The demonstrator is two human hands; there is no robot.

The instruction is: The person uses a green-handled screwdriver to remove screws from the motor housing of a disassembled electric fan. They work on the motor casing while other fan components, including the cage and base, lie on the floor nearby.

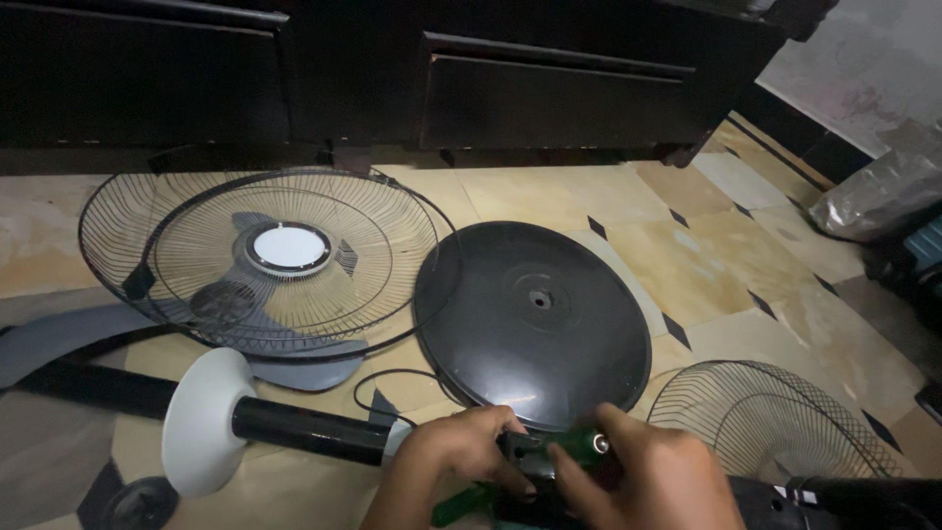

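Head view | left hand (453,450) and right hand (655,479) both clasp green-handled tool (579,447), apparently a screwdriver, at fan pole (304,429) | guard (260,257), base (533,319) lie detached on floor (687,255)

Down at the near edge, a green-handled screwdriver (579,447) lies slanted between both hands, its translucent green handle partly hidden by fingers. It sits against a small black fan part (530,461), mostly covered, so its shape is hard to tell. To the left runs the black fan pole (304,430), lying flat on the floor, with a white cone collar (201,420).
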